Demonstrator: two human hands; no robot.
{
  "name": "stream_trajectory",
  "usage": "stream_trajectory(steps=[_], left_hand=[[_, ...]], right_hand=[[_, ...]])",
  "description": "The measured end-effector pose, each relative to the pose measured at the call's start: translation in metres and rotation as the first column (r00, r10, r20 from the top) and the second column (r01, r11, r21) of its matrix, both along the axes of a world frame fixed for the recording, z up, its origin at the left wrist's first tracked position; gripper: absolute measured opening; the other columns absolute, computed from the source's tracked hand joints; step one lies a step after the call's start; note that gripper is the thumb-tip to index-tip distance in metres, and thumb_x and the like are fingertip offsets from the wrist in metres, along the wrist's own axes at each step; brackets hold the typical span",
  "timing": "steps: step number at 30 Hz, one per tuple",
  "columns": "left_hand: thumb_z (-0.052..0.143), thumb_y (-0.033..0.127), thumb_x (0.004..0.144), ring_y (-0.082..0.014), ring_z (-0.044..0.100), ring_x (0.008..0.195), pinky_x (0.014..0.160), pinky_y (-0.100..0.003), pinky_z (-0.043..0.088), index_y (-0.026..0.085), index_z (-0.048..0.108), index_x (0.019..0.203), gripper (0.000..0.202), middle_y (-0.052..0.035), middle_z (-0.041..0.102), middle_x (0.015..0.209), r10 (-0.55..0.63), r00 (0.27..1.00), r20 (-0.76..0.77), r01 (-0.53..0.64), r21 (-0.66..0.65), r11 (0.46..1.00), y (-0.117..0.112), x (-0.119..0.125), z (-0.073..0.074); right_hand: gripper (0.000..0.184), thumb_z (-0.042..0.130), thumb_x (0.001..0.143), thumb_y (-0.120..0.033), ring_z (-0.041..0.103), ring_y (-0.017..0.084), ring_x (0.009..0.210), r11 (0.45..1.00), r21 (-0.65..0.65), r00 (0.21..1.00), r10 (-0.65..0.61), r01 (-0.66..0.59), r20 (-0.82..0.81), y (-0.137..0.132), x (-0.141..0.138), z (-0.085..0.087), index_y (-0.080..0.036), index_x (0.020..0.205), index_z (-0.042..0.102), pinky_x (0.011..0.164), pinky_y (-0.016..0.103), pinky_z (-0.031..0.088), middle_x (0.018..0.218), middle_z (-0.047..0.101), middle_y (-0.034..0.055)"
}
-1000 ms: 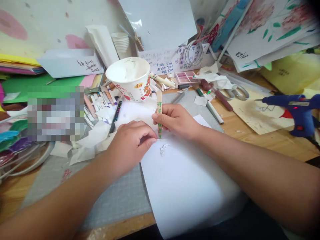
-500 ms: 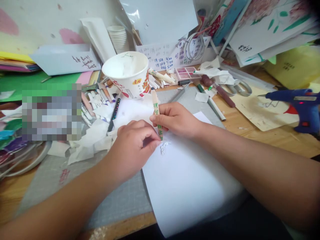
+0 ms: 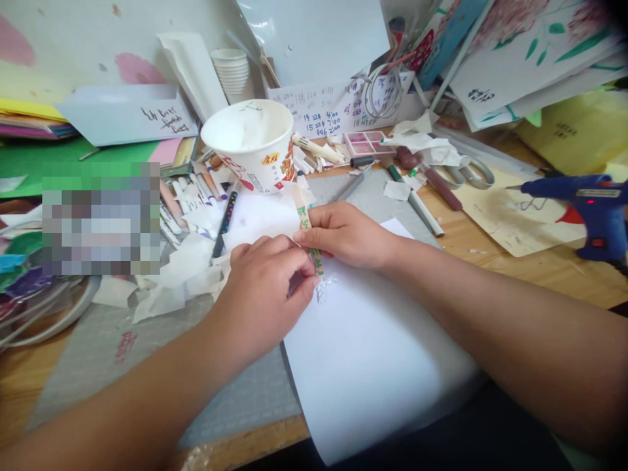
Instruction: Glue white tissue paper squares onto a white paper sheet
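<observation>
My right hand is closed around the middle of a narrow pale strip with green printed characters, thumb in front. The strip stands with its top leaning left. At its lower end my left hand pinches with thumb and forefinger, apparently holding the strip's edge. Just below the fingertips lies a small clear, shiny crumpled bit on the white paper sheet. That sheet reaches over the front edge of the table.
A white paper tub stands behind my hands. Left of it lie several markers and paper scraps. A grey cutting mat is underneath. At right are a blue glue gun, scissors handles and a maroon stick.
The strip has tilted, its top moving left and its lower end slightly right. My left hand has shifted a little right with it; my right hand has barely moved.
</observation>
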State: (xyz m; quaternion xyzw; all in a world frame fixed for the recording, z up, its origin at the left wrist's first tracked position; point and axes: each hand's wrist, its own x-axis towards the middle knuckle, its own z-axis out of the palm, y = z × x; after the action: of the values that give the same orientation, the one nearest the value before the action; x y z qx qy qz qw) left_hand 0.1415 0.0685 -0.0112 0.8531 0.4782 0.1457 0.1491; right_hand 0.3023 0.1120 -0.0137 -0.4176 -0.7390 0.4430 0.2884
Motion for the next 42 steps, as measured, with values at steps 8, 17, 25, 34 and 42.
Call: stream_trajectory(steps=[8,17,25,34,42], left_hand=[[0.051,0.026,0.079,-0.0236,0.055,0.085,0.077,-0.043,0.034,0.023,0.064,0.07,0.016,-0.0022,0.058,0.078,0.001,0.998,-0.069,0.003,0.06,0.998,-0.001,0.0,-0.002],[0.045,0.031,0.083,-0.0238,0.058,0.092,0.081,-0.039,0.039,0.025,0.063,0.085,0.019,-0.0029,0.066,0.093,0.2,0.976,-0.089,-0.184,0.159,0.97,0.032,-0.04,0.018],[0.05,0.036,0.079,-0.0276,0.059,0.102,0.088,-0.042,0.039,0.028,0.065,0.102,0.029,-0.0017,0.066,0.112,0.263,0.898,-0.352,-0.259,0.059,0.964,0.05,-0.063,0.023],[0.052,0.038,0.082,-0.0319,0.054,0.101,0.086,-0.052,0.033,0.023,0.066,0.092,0.023,-0.0089,0.064,0.102,0.25,0.927,-0.28,-0.183,0.246,0.952,0.05,-0.045,0.005],[0.046,0.027,0.085,-0.0273,0.056,0.095,0.081,-0.048,0.033,0.022,0.064,0.076,0.021,-0.0059,0.066,0.095,0.236,0.947,-0.219,-0.179,0.251,0.951,0.046,-0.038,0.01]], right_hand=[[0.03,0.055,0.079,-0.022,0.035,0.006,0.049,0.999,-0.018,0.999,0.037,-0.037,-0.006,0.0,0.0,0.0,-0.016,0.051,0.044,0.049,0.022,0.026,0.047,0.04,-0.0059],[0.025,0.055,0.082,-0.03,0.032,0.006,0.035,0.926,-0.339,0.863,-0.304,0.167,-0.404,0.008,0.003,-0.009,-0.016,0.061,0.055,0.038,0.02,0.024,0.037,0.039,-0.0073],[0.026,0.055,0.083,-0.033,0.034,0.006,0.035,0.871,-0.436,0.729,-0.45,0.228,-0.516,0.01,0.004,-0.015,-0.016,0.063,0.056,0.04,0.021,0.029,0.039,0.042,-0.0058],[0.025,0.058,0.08,-0.038,0.039,0.006,0.039,0.872,-0.432,0.761,-0.438,0.231,-0.479,0.008,0.0,-0.012,-0.016,0.07,0.059,0.041,0.02,0.031,0.045,0.047,-0.0047],[0.026,0.06,0.079,-0.04,0.041,0.006,0.043,0.898,-0.39,0.788,-0.387,0.204,-0.479,0.009,0.001,-0.013,-0.015,0.072,0.06,0.042,0.019,0.035,0.05,0.049,-0.0044]])
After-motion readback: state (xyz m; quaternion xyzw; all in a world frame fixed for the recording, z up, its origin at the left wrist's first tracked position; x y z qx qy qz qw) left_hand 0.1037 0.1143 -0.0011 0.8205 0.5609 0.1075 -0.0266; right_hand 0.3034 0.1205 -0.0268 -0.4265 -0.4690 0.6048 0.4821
